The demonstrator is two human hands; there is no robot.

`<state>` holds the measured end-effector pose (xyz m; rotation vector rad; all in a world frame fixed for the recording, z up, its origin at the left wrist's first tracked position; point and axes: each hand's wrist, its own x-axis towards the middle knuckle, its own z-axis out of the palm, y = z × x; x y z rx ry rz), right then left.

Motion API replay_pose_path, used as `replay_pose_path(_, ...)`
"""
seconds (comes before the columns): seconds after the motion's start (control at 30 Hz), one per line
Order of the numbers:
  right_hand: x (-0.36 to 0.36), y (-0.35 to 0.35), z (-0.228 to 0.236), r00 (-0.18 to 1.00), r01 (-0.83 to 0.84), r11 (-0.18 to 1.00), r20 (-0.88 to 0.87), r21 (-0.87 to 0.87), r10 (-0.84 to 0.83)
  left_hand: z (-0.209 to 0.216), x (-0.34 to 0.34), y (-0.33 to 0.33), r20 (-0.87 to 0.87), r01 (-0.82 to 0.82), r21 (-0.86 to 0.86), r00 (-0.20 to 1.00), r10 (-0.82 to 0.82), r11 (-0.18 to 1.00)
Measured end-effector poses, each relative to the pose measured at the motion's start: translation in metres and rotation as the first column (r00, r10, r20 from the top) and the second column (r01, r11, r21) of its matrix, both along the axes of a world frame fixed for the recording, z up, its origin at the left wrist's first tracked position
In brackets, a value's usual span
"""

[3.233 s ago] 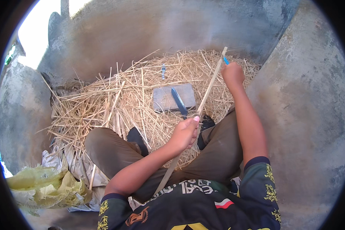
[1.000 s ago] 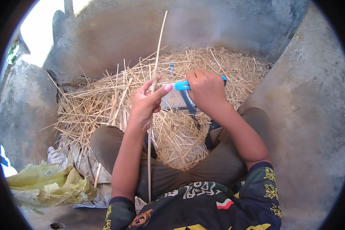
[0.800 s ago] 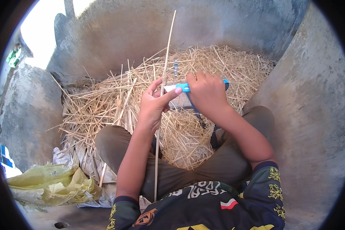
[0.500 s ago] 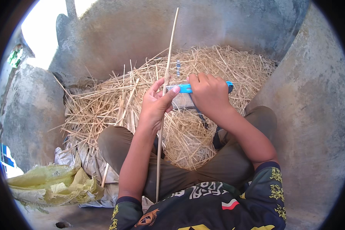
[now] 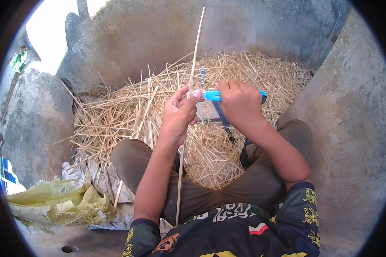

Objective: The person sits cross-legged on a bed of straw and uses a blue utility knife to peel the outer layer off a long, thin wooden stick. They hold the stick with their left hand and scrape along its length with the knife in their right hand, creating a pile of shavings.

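A long, thin pale stick, like a bamboo strip (image 5: 196, 47), stands nearly upright in front of me, its lower end reaching down to my shirt. My left hand (image 5: 179, 113) is closed around its middle, thumb at the front. From the right, my right hand (image 5: 241, 105) grips a blue utility knife (image 5: 212, 95) in its fist. The knife lies level, pointing left; its blade end meets the stick beside my left thumb, which covers the tip. Below the knife, a greyish flat object (image 5: 206, 113) with a dark strap (image 5: 224, 122) is partly hidden.
Loose straw-like shavings (image 5: 266, 73) heap up before my crossed legs (image 5: 227, 188). A segmented silvery strip (image 5: 202, 75) lies among them. Torn yellow sacking (image 5: 64, 203) rests on pale sheeting at the left. Curved concrete walls (image 5: 347, 128) stand close around me.
Both hands, the knife and the stick have shifted slightly right in the picture. The blade now shows less beside the left thumb, which sits a little higher.
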<state>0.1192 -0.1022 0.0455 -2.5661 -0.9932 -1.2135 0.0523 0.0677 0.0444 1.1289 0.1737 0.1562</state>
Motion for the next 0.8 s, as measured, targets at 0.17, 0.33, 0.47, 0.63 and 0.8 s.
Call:
replay_pose_path(0.17, 0.001, -0.001, -0.002, 1.0, -0.016, 1.0, 0.013, 0.006, 0.015, -0.004, 0.001, -0.001, -0.025, 0.08, 0.09, 0.997, -0.078, 0.993)
replay_pose_path(0.33, 0.0, -0.002, -0.003, 0.999, -0.011, 1.0, 0.041, -0.01, 0.012, -0.008, 0.001, -0.002, -0.031, 0.055, 0.04, 0.998, -0.054, 0.998)
replay_pose_path(0.47, -0.001, -0.001, -0.001, 0.999, 0.017, 0.999, 0.052, -0.027, -0.015, -0.011, 0.003, 0.002, -0.004, 0.141, -0.014, 0.99, -0.141, 0.99)
replay_pose_path(0.63, 0.005, -0.003, -0.002, 0.998, 0.019, 0.999, 0.052, -0.043, -0.017, -0.006, 0.001, 0.003, -0.046, 0.199, -0.015, 0.979, -0.2, 0.98)
replay_pose_path(0.8, 0.03, -0.017, -0.001, 0.974, 0.222, 0.975, -0.026, -0.027, -0.223, -0.014, 0.0, 0.004, -0.088, 0.23, 0.034, 0.97, -0.226, 0.973)
